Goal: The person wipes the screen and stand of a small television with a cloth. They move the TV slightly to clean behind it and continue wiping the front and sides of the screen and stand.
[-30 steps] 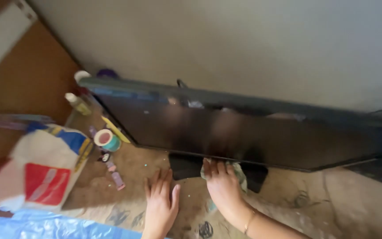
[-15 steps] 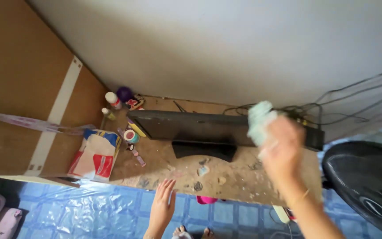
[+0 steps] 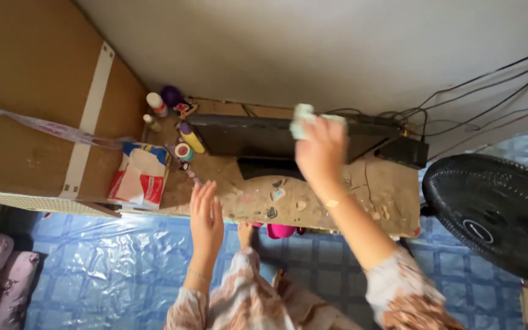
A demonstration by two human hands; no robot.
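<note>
The right hand (image 3: 320, 153) was raised over the top edge of a flat black screen (image 3: 258, 137), its fingers closed around a pale green cloth (image 3: 304, 120) that bunched out above the knuckles in soft, crumpled folds. The cloth looked small and light in colour, pressed at or just above the upper rim of the screen; whether it touched the rim could not be told. The screen stood on a worn wooden table (image 3: 362, 192) speckled with stickers and paint marks, close to the white wall. The left hand (image 3: 206, 217) was flat and open, fingers together, holding nothing, hovering at the table's near edge. To the left of the screen sat a roll of tape (image 3: 183, 151), a yellow tube (image 3: 190, 138) and a white-and-red bag (image 3: 139, 177). A black fan (image 3: 496, 214) stood at the right.
</note>
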